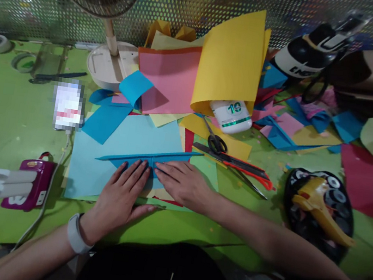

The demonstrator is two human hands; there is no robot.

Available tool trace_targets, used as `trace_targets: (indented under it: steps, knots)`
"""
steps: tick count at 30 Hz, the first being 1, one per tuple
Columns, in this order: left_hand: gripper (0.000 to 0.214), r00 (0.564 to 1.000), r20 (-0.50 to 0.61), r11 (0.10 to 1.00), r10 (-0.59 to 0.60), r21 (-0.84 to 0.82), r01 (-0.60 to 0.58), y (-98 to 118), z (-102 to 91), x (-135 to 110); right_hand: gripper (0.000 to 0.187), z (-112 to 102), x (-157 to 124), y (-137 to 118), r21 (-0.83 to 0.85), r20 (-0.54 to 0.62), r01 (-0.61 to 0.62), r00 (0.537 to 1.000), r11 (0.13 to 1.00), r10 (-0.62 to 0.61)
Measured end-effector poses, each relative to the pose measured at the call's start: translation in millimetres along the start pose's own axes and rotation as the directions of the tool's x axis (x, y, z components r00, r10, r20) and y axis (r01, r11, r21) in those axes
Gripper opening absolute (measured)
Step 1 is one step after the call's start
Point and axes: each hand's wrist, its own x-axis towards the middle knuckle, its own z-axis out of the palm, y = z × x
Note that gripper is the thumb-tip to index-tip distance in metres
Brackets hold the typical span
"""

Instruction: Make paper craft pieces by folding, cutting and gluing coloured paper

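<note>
In green, the figure "10" is printed on a white container [233,120], which is partly covered by a curled yellow sheet [230,67] at upper centre. Dark letters are borne on the pale band of a black bottle [306,57] at upper right; only an N can be read with certainty. The screen of a phone [67,106] at left is blurred, and its red lettering cannot be made out; the yellow label on a purple power strip [46,180] at lower left is too small to be read.

A folded blue paper [178,158] is placed at the centre of the frame, on a light blue sheet [86,167]. It is pressed by the fingers of the left hand [125,191] and the right hand [187,184]; both are laid flat, fingers extended, with nothing clasped.

Just beside the paper's right end, a cutter [247,168] and black-handled scissors [217,143] are set close together. Farther right, a yellow tape dispenser [319,209] is rested on a black tray [350,216]. The upper left is occupied by a fan [111,47], and paper scraps [288,125] are strewn below the bottle
</note>
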Motion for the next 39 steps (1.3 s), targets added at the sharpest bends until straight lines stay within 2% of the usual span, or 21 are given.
trace_targets:
  steps: [6, 14, 28, 39]
  knots:
    - [0.083, 1.0, -0.008, 1.0, -0.005, 0.012, 0.005, 0.6, 2.1, -0.5, 0.028, -2.0, 1.0, 0.2, -0.001, -0.011, -0.002, 1.0, 1.0, 0.002]
    - [0.089, 1.0, 0.007, 1.0, -0.009, -0.007, 0.009, 1.1, 3.8, -2.0, 0.03, -0.9, -0.3, 1.2, 0.027, 0.03, -0.016, 0.999, 1.0, 0.015]
    - [0.088, 0.998, 0.031, 0.999, -0.046, -0.02, 0.046, 2.0, 2.1, -0.9, 0.029, -1.7, 0.0, 0.5, 0.009, 0.029, -0.023, 0.999, 1.0, 0.022]
    - [0.089, 0.999, 0.004, 0.999, -0.038, -0.032, 0.038, 1.7, 4.2, -1.4, 0.029, 0.3, -1.5, 1.1, 0.031, 0.033, -0.025, 0.999, 0.999, 0.024]
